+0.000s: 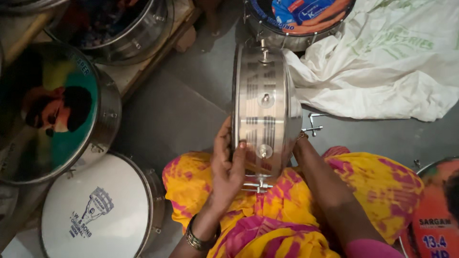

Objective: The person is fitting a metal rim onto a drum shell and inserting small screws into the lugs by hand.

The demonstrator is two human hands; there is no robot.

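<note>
Because the shiny steel-shelled round drum [264,110] stands on edge on the lap, gripped by left-hand [228,160] fingers only — right hand hidden behind it, grip untellable — it could roll off onto the loose metal hooks [313,125] at centre right.

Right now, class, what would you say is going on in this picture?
A person in a yellow and pink garment sits on the floor, holding a shiny metal drum on its edge in their lap. The left hand grips the near rim; the right hand reaches behind the shell, mostly hidden. More drums lie around, among them a white-skinned drum, and a white sack lies beside.
</note>
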